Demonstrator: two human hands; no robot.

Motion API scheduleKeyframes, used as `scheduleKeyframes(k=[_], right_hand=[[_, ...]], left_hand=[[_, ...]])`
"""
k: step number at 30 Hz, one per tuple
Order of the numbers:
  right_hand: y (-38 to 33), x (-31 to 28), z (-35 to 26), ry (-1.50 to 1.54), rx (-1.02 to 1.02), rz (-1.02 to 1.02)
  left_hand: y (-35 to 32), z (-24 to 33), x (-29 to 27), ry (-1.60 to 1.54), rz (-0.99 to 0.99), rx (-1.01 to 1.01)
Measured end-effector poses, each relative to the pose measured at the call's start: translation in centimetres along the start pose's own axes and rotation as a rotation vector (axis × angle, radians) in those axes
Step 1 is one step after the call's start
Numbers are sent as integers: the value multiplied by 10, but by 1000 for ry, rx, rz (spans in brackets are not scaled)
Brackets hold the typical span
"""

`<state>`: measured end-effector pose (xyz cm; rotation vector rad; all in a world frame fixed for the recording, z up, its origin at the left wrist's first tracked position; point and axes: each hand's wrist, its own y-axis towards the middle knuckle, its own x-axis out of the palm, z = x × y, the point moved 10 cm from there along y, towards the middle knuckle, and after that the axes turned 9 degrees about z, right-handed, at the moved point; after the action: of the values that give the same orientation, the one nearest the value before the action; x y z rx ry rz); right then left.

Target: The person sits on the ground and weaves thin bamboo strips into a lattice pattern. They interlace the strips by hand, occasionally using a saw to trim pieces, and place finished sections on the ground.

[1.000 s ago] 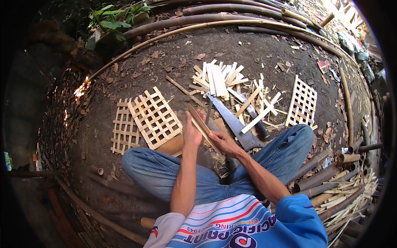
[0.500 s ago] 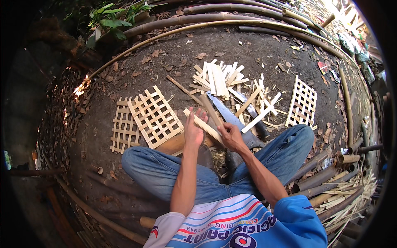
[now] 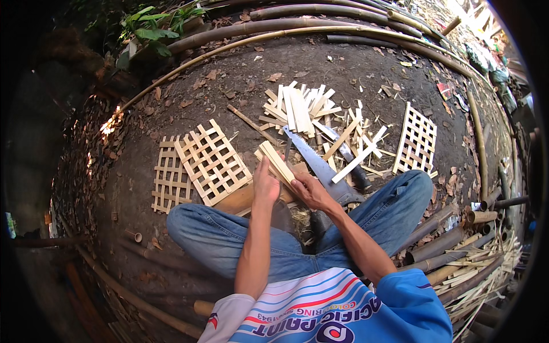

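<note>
The left hand (image 3: pixel 265 184) and the right hand (image 3: pixel 309 191) are both clamped on one small bundle of pale, flat split-bamboo slats (image 3: pixel 277 163), held tilted above the bare earth floor (image 3: pixel 240 74) in front of the knees.

Hazards, as judged:
- The slats are smooth and narrow; an uneven grip could let one slide out of the bundle.
- Split edges look fibrous and may splinter into the fingers.
- The blue-grey toothed saw blade (image 3: pixel 311 162) lies just beside the right hand, teeth exposed; a low sweep could catch it.

Materials: two woven lattice panels of pale bamboo strips (image 3: pixel 201 167) lie overlapping to the left, a third lattice panel (image 3: pixel 417 140) to the right. A loose heap of cut slats and shavings (image 3: pixel 309 108) lies beyond the saw.
</note>
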<state>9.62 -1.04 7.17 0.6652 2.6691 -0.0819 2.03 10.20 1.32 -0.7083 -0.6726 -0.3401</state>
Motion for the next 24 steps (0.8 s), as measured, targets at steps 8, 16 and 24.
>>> scheduleKeyframes(k=[8,16,24], right_hand=[[-6,5,21,-164,13,41],[-13,21,19,-157,-9,-59],[-24,46,37,376,441,-388]], left_hand=[[-5,-9,14,-99,-21,-76],[2,-4,5,-98,-8,-10],[-6,16,11,-20,43,109]])
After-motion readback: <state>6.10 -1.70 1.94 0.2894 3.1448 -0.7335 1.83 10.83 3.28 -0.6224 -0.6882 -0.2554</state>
